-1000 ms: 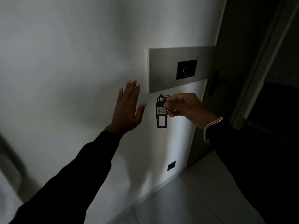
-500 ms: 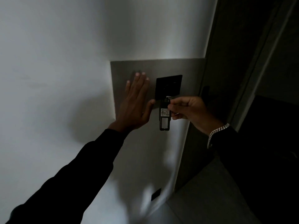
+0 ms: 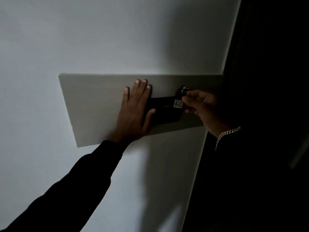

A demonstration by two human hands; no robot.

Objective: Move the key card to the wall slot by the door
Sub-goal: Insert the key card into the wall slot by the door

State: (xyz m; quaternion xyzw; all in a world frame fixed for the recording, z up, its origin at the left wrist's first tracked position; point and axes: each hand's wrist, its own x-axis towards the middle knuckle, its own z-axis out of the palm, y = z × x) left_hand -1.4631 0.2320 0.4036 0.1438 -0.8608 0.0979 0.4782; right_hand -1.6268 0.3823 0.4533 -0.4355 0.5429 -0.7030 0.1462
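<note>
Item: key card, white tag reading 402, pinched in my right hand against the black wall slot on the grey panel. My left hand: flat, fingers spread, holding nothing, pressed on the panel beside the slot.

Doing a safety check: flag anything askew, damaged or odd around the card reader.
Nothing stands out. The grey panel looks intact, the left hand lies flat on it, and the right hand holds the key card at the black wall slot.
</note>
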